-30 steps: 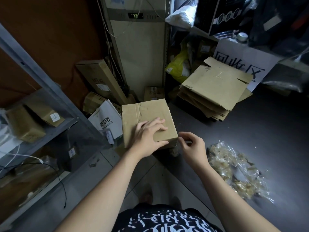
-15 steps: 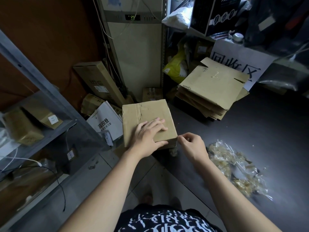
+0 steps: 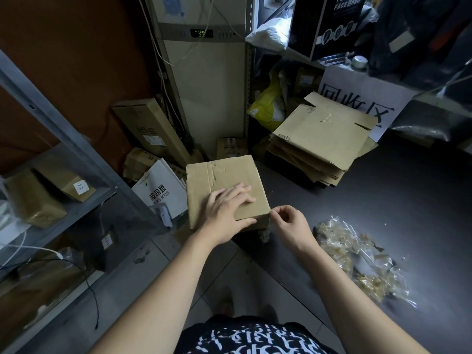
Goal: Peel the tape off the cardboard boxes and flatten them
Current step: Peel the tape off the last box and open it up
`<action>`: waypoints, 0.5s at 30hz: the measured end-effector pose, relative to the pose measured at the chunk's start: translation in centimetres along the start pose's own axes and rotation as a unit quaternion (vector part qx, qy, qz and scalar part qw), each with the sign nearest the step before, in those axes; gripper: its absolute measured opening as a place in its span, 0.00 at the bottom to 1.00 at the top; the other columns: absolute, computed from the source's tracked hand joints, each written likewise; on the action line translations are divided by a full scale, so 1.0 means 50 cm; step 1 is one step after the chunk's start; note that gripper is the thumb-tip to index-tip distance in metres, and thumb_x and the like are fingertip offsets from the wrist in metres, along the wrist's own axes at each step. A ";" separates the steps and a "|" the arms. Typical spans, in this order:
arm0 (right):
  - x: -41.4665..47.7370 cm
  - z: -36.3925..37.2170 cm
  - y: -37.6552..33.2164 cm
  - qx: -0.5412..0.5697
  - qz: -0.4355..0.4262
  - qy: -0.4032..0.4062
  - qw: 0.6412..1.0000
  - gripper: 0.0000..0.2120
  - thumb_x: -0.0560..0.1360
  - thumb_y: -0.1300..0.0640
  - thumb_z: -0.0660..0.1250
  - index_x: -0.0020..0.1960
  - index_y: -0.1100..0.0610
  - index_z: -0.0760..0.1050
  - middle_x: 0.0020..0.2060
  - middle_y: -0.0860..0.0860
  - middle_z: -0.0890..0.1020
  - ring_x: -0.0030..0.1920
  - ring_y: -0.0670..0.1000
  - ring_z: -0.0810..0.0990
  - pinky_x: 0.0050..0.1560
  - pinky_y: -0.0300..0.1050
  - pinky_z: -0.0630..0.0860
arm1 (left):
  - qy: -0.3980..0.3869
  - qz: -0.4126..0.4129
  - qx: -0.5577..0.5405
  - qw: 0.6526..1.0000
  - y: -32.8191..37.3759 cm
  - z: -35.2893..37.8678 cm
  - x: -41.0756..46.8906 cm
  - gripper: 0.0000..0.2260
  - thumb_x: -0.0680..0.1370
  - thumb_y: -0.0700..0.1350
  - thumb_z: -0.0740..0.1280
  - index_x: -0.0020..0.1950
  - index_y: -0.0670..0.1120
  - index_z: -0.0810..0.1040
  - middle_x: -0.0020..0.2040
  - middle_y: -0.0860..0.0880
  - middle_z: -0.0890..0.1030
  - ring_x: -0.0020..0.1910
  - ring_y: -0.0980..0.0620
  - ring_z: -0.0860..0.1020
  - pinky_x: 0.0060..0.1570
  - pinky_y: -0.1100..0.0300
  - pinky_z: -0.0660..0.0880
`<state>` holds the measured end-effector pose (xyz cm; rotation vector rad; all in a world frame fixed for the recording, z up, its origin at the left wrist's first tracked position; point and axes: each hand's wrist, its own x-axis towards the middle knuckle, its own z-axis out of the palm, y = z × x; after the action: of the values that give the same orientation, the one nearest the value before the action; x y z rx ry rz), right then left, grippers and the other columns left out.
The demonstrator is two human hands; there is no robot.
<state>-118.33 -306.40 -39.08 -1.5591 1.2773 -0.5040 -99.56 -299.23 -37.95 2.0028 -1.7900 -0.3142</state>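
Cardboard box is sitting at the near-left corner of the dark table, its left side hanging out past the table edge over the floor, top face up w/ a wrinkled strip of tape running across it toward the left side. Left hand is lying palm-down on the box top, fingers spread & flat, thumb hooking along the near edge, pressing the box down. Right hand is sitting at the box's near-right corner, thumb & forefinger pinched together right at the corner; can't tell for sure if there's tape between them, though a crumpled clear bit is dangling just below that corner. On the table to the right, near the right forearm, a pile of peeled tape scraps is lying loose, clear & yellowish. Further back on the table a stack of flattened boxes is resting, well apart from the box in hand, w/ a white sign in big black characters propped behind it. Left of the box, on the floor, a white paper bag is leaning among other cartons, & a metal shelf w/ small boxes is taking up the left side. A tall beige unit w/ a green digital readout is standing at the back.
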 end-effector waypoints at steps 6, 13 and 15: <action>-0.001 0.006 0.000 0.054 0.008 0.010 0.998 0.06 0.82 0.55 0.66 0.49 0.56 0.80 0.43 0.53 0.84 0.39 0.47 0.79 0.40 0.42 0.74 | 0.005 0.001 0.002 1.000 -0.004 0.002 0.000 0.18 0.75 0.57 0.74 0.62 0.59 0.75 0.76 0.62 0.68 0.79 0.62 0.57 0.71 0.62 0.47; -0.003 0.017 -0.006 0.081 -0.009 0.045 0.996 0.04 0.81 0.58 0.67 0.47 0.52 0.77 0.45 0.50 0.82 0.46 0.51 0.80 0.52 0.53 0.78 | -0.010 -0.009 -0.015 1.000 -0.003 -0.009 0.007 0.18 0.75 0.56 0.75 0.62 0.59 0.76 0.76 0.62 0.68 0.78 0.62 0.57 0.71 0.63 0.47; -0.007 0.013 -0.010 0.087 -0.004 0.059 0.995 0.03 0.79 0.58 0.69 0.46 0.53 0.77 0.43 0.49 0.83 0.46 0.50 0.80 0.54 0.52 0.78 | -0.007 -0.009 -0.004 1.000 0.003 0.000 0.010 0.18 0.75 0.56 0.74 0.63 0.59 0.76 0.76 0.61 0.68 0.79 0.62 0.57 0.72 0.62 0.47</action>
<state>-117.68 -305.83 -38.83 -1.4069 1.2810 -0.7017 -99.64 -299.72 -37.80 2.0175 -1.7775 -0.3411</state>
